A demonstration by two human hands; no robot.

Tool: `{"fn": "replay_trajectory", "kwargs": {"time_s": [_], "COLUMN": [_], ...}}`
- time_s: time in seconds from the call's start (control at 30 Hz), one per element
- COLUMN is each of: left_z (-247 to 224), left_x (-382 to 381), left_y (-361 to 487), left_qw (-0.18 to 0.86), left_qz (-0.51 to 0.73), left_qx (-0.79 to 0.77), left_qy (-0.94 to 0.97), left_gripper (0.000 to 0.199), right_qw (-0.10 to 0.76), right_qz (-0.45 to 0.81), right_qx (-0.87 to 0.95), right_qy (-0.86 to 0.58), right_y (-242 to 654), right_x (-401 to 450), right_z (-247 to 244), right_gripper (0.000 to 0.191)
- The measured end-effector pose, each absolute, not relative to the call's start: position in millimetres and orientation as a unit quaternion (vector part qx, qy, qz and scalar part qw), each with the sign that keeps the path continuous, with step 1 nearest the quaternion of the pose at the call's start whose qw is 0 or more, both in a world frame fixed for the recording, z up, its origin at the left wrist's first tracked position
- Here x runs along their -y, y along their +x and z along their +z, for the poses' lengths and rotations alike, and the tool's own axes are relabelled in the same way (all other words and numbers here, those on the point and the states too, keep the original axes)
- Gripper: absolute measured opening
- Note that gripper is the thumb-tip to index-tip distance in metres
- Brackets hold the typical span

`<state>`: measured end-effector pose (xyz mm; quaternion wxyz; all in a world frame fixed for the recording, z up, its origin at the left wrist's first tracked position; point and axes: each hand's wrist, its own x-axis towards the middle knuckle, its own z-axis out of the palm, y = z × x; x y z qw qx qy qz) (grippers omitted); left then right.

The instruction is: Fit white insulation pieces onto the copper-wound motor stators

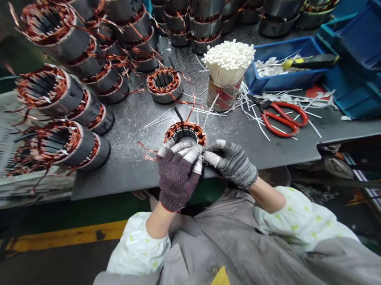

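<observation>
L hand (178, 172) laid over near rim of stator (191, 129), R hand (234, 161) narrowed beside it, grip of both can't be told, stator located at bench (132, 163) front edge, 2nd stator (168, 96) placed beyond, sticks (229, 57) & scissors (276, 123) set to R.

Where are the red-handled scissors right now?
In the head view, the red-handled scissors lie on the table, right of the right hand, in front of the blue tray.

Passage available over dark grey table (126, 160) between grey-and-copper ring stacks (87, 142) and purple-gloved left hand (179, 170). Obstructions: copper-wound steel ring (168, 96) ahead; white stick bundle (227, 67), red-handled scissors (284, 116) rightward.
</observation>
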<state>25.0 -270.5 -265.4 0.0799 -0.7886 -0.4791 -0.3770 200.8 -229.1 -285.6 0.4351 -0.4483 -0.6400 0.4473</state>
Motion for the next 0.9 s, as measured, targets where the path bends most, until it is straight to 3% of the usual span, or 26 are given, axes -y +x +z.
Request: {"fn": "replay_trajectory", "kwargs": {"time_s": [0.17, 0.9], "left_z": [-265.3, -265.0], "left_x": [271.8, 273.6], "left_y": [24.8, 23.6], "left_qw": [0.082, 0.061], "left_qz": [-0.361, -0.325], "left_qx": [0.485, 0.499], "left_qy": [-0.793, -0.801], "left_gripper": [0.029, 0.035], "right_qw": [0.442, 0.447], "right_qz": [0.495, 0.497], "right_qx": [0.612, 0.621], "right_qy": [-0.43, -0.41], "right_y": [206.6, 208.4], "right_x": [233.5, 228.4], "right_z": [-284.8, -286.7], "right_gripper": [0.018, 0.017]}}
